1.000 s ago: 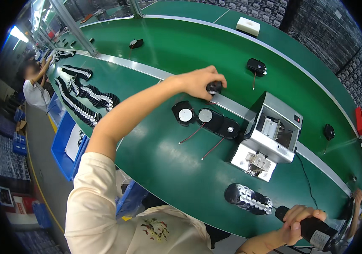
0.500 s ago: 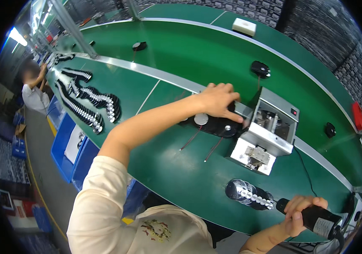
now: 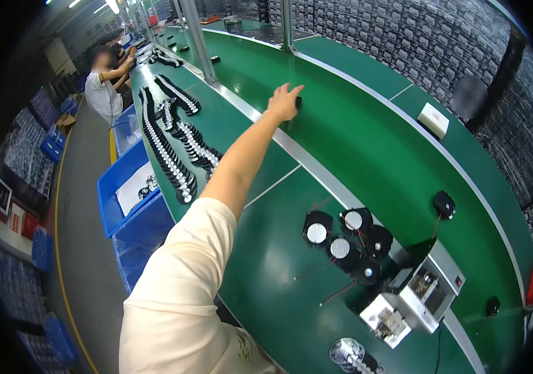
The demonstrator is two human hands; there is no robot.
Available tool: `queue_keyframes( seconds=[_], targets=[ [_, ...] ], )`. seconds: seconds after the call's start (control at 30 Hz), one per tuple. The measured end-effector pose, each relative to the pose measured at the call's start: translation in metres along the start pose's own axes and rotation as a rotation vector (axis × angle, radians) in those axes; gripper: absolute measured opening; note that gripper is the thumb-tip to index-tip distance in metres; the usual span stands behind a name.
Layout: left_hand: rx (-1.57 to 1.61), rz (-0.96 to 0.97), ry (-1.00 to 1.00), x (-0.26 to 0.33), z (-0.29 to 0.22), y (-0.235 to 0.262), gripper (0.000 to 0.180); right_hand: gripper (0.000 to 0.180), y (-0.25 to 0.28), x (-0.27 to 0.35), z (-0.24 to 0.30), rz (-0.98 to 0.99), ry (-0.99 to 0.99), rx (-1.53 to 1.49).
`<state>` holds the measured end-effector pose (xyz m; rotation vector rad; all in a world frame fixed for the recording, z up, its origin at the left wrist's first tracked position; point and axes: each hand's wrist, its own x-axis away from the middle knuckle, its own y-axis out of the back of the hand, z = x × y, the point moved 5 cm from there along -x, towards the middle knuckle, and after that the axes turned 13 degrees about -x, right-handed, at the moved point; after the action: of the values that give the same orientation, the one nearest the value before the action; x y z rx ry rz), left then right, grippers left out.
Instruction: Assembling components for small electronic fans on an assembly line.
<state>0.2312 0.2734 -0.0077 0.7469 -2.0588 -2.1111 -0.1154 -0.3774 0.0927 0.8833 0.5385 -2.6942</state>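
Note:
My left arm stretches far out over the green belt [image 3: 366, 143]. My left hand [image 3: 284, 103] is at a small black round part [image 3: 299, 102] on that belt, its fingers spread. The hand covers most of this part. My right hand is out of the picture. Several black parts with silver discs, one of them a round silver-faced part [image 3: 317, 233], lie on the green bench [image 3: 272, 268], thin wires trailing from some. Beside them stands a grey metal machine [image 3: 431, 287] with a red switch. A row of overlapping black and silver parts [image 3: 347, 352] is cut off at the lower edge.
Long rows of black and silver parts [image 3: 166, 149] lie along the bench's left. Blue bins [image 3: 107, 190] stand below its edge. A metal post [image 3: 198, 43] rises beside the belt. Further black parts [image 3: 444, 204] sit on the belt. A person [image 3: 103, 87] works at far left.
The view has swung left. My left hand has left the parts beside the machine and moved far out over the belt. My right hand, earlier gripping a black power screwdriver, has gone from view.

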Motion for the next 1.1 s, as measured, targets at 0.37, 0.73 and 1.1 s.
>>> queue_keyframes(
  seconds=[0.37,0.73,1.1],
  targets=[
    [0.060,0.120,-0.584,-0.057,-0.010,-0.004,0.057,0.048,-0.006,-0.019,-0.009,-0.223,0.164,0.269],
    [0.347,0.162,-0.737,0.073,0.001,0.125,0.064,0.040,-0.002,-0.026,-0.002,-0.361,0.003,0.111],
    [0.222,0.495,-1.364,0.437,-0.176,0.184,0.075,0.033,-0.006,-0.034,-0.002,-0.268,-0.015,0.136]
  ],
)
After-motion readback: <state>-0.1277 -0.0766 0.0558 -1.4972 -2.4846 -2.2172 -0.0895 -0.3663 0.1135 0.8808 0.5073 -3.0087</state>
